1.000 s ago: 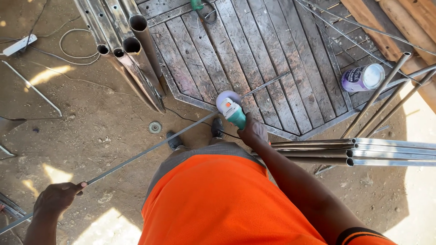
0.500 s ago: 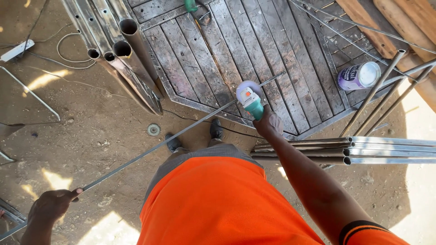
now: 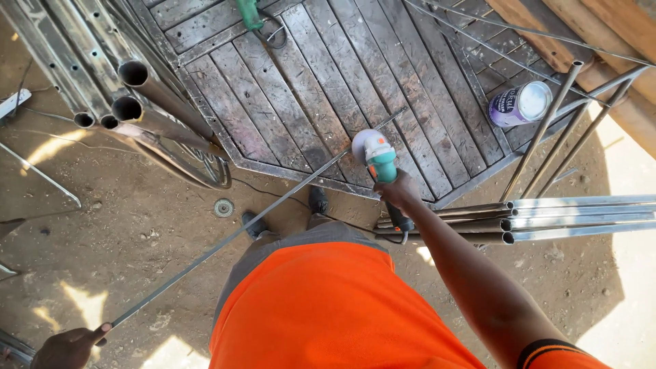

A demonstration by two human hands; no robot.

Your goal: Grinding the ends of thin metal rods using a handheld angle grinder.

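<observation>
Grinder shifted right along rod, right fingers wrapped round it, left fingers gripping rod, dirt ground, metal gate

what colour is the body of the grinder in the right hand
Teal green, with a pale guard, on the angle grinder in the right hand; head view.

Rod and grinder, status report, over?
Left hand gripping rod at near end. Right hand holding grinder, disc at rod over the metal panel. Cable trails by feet; pipes to the right.
</observation>
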